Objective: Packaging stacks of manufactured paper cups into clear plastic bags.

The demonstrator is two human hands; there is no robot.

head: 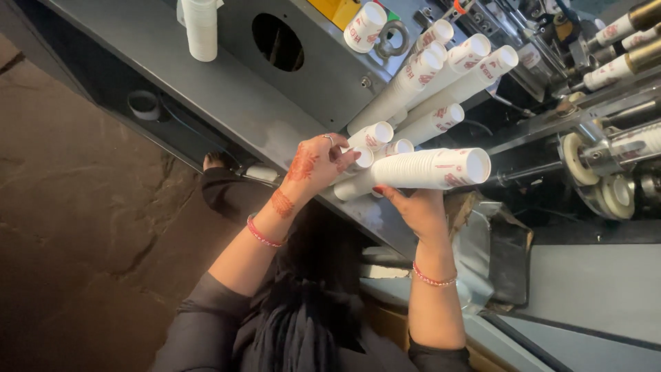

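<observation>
A long nested stack of white paper cups with red print point(427, 169) lies sideways over the grey machine top point(227, 89). My right hand point(413, 207) cups this stack from below, near its middle. My left hand point(318, 164), patterned in red-brown and wearing a ring, closes over the stack's left end. Behind my hands, several more cup stacks point(441, 79) lean diagonally against the machine. Both wrists carry red bangles.
A short upright cup stack point(201, 27) stands on the machine top at the back left. A round hole point(277, 41) opens in the grey panel. Metal wheels and cup-carrying spindles point(606, 165) fill the right side. Brown floor lies to the left.
</observation>
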